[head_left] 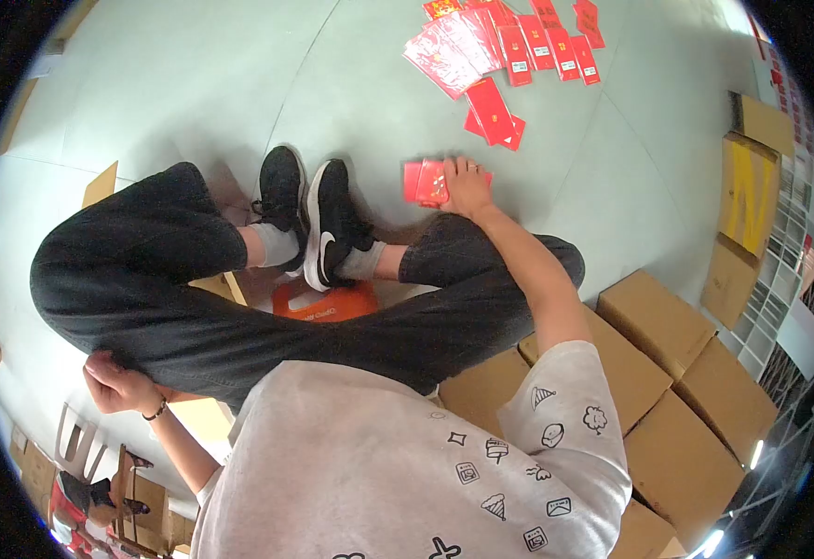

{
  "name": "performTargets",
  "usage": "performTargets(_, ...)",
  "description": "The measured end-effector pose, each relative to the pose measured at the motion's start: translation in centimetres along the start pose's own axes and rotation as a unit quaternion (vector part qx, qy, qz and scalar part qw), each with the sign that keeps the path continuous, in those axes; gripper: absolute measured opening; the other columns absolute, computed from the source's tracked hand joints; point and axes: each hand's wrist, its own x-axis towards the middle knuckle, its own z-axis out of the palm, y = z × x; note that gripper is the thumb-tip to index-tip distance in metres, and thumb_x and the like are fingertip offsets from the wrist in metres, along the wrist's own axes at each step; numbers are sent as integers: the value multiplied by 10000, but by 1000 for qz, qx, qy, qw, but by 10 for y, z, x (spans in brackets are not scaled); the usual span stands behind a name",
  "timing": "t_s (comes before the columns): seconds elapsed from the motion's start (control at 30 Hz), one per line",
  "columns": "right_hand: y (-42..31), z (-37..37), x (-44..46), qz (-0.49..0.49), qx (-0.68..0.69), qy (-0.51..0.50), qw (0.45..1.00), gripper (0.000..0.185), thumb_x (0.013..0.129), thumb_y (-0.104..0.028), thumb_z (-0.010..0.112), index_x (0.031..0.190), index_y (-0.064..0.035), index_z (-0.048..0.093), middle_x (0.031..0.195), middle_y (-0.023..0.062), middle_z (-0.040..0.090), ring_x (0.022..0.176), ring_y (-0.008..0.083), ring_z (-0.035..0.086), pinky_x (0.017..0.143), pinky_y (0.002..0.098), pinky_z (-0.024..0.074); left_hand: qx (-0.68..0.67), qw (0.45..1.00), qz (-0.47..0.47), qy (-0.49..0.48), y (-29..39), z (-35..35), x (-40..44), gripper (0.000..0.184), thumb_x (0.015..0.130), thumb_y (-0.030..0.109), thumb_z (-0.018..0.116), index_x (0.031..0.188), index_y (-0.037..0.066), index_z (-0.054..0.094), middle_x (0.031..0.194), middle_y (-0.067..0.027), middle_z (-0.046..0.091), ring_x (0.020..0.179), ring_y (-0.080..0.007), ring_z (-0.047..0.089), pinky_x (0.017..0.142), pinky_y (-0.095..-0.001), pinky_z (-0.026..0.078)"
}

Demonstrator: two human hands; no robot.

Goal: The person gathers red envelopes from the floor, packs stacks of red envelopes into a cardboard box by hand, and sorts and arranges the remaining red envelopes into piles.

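Observation:
My right hand (468, 189) is closed on a small stack of red envelopes (425, 182), low over the pale floor in front of my right knee. Part of the stack is hidden under the fingers. Farther out lies a spread of red envelopes (490, 112), some in shiny clear wrap and several with white labels. My left hand (118, 383) is curled into a loose fist beside my left thigh, with nothing visible in it.
My black shoes (281, 186) stand on the floor between my bent legs. An orange printed item (332, 303) lies under them. Cardboard boxes (658, 321) are stacked close on my right, with a white wire rack (770, 289) beyond. A white chair (76, 443) is behind left.

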Motion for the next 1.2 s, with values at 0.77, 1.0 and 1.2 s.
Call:
performTargets(0.77,-7,-2,35,169,157,54,971,1003,607,-356,901,1377,-17,356,1300,225,476,1236,435,491,1039,582,406,-13,1000,-10,3,-14,-5,-2,401,1065,183,526,744,-36,623,645,0,509,574,-71,362,524,-243,266)
performTargets(1.0,99,-35,100,314,170,79,931,986,619,-405,887,1342,-34,328,1352,216,442,1296,425,441,1060,587,377,6,1000,-6,14,-3,-2,2,432,1070,205,514,704,-19,561,637,3,461,585,-85,352,539,-259,266)
performTargets(1.2,114,-8,132,228,67,-93,967,1201,565,-416,944,1465,-108,210,1491,210,336,1402,416,350,1105,625,314,14,999,-25,35,4,-5,-3,449,1073,206,507,668,12,489,622,17,411,593,-82,347,541,-257,272)
